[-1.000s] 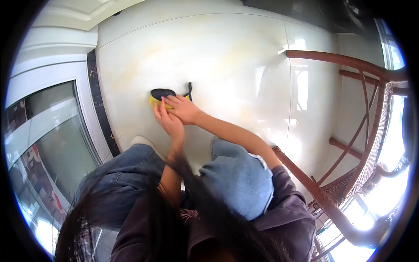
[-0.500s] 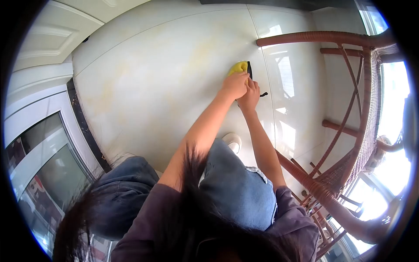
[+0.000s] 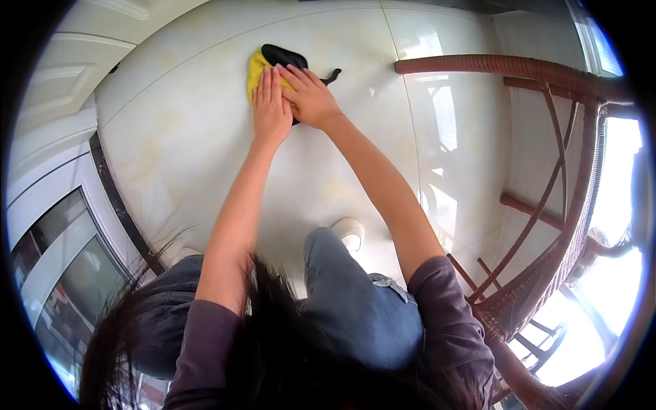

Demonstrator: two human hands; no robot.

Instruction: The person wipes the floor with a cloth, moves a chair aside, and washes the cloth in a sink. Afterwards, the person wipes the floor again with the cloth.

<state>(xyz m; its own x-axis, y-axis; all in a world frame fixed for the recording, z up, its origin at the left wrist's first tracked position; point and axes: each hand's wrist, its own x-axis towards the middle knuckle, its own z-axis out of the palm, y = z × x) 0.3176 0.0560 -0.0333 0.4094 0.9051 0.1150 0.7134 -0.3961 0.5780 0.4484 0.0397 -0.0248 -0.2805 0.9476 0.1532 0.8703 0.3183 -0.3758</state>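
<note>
A yellow and black cloth (image 3: 257,70) lies pressed against the pale tiled floor, with a thin black strip sticking out on its right side. Flat on its yellow part rests my left hand (image 3: 272,106), fingers stretched forward and close together. Beside it, my right hand (image 3: 312,99) lies palm down across the cloth, its fingers extended toward the black part and its thumb side close to the left hand. Neither hand's fingers are curled round the cloth. Part of the cloth is hidden under both hands.
A brown wicker chair (image 3: 492,65) stands on the right, its legs reaching over the floor (image 3: 184,137). Cream panelled doors (image 3: 89,55) and a white framed glass panel (image 3: 68,205) border the left side. My shoe (image 3: 350,232) is below the hands.
Both hands and the cloth have moved left and farther forward across the floor. My fingers, bunched over the cloth before, now lie stretched flat on it.
</note>
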